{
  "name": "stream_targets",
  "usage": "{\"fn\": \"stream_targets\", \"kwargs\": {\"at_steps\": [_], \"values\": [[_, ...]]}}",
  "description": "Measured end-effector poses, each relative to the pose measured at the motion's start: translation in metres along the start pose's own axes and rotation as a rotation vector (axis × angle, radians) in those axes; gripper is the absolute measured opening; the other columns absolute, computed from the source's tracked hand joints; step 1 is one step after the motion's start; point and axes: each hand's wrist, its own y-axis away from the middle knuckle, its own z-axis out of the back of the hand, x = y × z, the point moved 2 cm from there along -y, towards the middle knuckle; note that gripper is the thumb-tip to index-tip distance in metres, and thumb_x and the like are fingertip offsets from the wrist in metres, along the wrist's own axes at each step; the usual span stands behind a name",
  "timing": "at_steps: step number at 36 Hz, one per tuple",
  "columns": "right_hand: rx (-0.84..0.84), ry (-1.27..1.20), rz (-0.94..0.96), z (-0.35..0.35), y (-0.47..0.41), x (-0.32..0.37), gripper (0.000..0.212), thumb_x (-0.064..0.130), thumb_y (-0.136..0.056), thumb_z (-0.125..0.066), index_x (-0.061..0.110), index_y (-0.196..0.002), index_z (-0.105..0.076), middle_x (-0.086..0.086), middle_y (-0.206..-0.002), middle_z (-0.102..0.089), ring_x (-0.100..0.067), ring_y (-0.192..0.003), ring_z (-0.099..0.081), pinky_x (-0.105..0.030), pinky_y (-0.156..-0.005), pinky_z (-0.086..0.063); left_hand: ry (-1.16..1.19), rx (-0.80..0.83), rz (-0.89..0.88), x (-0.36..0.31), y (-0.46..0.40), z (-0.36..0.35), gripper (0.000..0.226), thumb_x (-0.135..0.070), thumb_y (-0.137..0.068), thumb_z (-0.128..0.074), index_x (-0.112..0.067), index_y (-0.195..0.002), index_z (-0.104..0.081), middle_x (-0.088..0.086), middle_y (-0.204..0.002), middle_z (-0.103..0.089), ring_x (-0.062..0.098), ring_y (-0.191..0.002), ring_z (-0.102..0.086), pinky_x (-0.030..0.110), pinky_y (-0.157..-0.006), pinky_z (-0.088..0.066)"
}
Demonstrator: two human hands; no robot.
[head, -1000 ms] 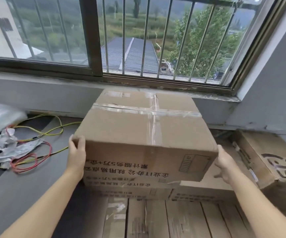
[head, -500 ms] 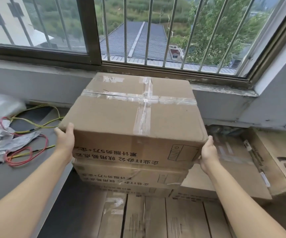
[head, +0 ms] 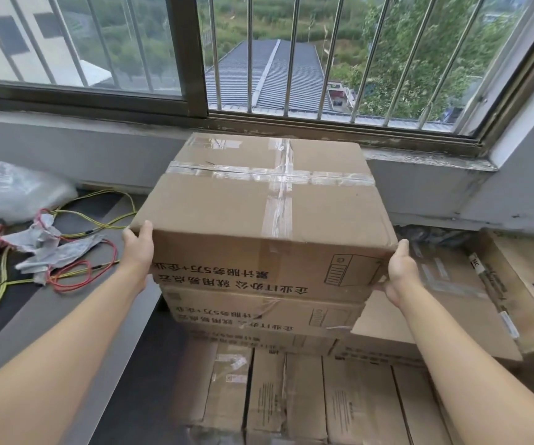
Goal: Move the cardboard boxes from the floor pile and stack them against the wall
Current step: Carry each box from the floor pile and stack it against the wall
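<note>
Cardboard box (head: 269,216), sealed on top with a cross of clear tape, held up in front of the barred window (head: 291,53). Printed upside down on its near face: Chinese characters including "企业IT办公" and "5万+", beside a line drawing of a computer tower. Left hand (head: 139,252) flat against the box's near left corner, thumb up along the edge, fingers hidden round the side. Right hand (head: 399,271) clamped on the near right corner, thumb on the top edge, fingers tucked under. Directly below, a stack of boxes (head: 259,313) carrying the same upside-down print. Further right, a large tilted carton (head: 522,284) with a white label strip, writing too small to read. Far left, a tangle of yellow and red cables (head: 76,252) and a clear plastic bag (head: 12,187).
</note>
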Motion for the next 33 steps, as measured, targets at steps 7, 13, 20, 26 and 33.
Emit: {"fn": "stream_targets", "kwargs": {"at_steps": [7,13,20,26,33], "values": [[0.043,0.199,0.221,0.011,0.055,-0.017,0.055,0.048,-0.102,-0.022,0.025,-0.151,-0.018,0.005,-0.157,-0.022,-0.02,-0.143,-0.024,-0.05,-0.114,-0.026,-0.096,0.112,-0.127,0.004,0.032,0.034,0.049,-0.036,-0.102,-0.036,-0.021,-0.148,-0.025,-0.001,-0.144,-0.038,0.013,-0.107,-0.042,0.039,-0.087,-0.039],[0.289,0.28,0.546,0.029,0.157,-0.039,0.056,0.053,-0.093,-0.041,0.038,-0.145,-0.028,0.011,-0.15,-0.035,-0.003,-0.135,-0.036,-0.033,-0.109,-0.035,-0.17,0.344,-0.354,0.004,0.094,0.082,0.033,-0.022,-0.102,-0.039,-0.019,-0.135,-0.041,-0.014,-0.118,-0.053,0.0,-0.112,-0.049,0.033,-0.102,-0.037],[0.397,0.38,0.513,0.061,0.262,-0.128,0.043,0.038,-0.091,-0.051,0.045,-0.132,-0.038,0.026,-0.136,-0.049,0.008,-0.125,-0.044,-0.001,-0.089,-0.038,-0.237,0.621,-0.433,0.053,0.162,0.155,0.033,-0.04,-0.083,-0.051,-0.046,-0.115,-0.055,-0.014,-0.116,-0.066,-0.003,-0.115,-0.056,0.013,-0.094,-0.044],[0.263,0.298,0.324,0.093,0.332,-0.213,0.044,0.022,-0.089,-0.051,0.041,-0.128,-0.044,0.027,-0.128,-0.056,0.004,-0.122,-0.051,-0.006,-0.089,-0.042,-0.234,0.645,-0.324,0.117,0.224,0.196,0.039,-0.053,-0.076,-0.051,-0.053,-0.115,-0.056,-0.013,-0.12,-0.064,0.008,-0.116,-0.058,0.034,-0.098,-0.048],[-0.025,0.158,0.206,0.134,0.399,-0.278,0.07,0.089,-0.05,-0.06,0.059,-0.114,-0.057,0.029,-0.121,-0.06,0.002,-0.114,-0.057,-0.027,-0.097,-0.046,-0.179,0.535,-0.168,0.159,0.292,0.199,0.027,-0.044,-0.082,-0.053,-0.057,-0.106,-0.059,-0.014,-0.113,-0.066,0.007,-0.109,-0.062,0.046,-0.103,-0.044]]}}
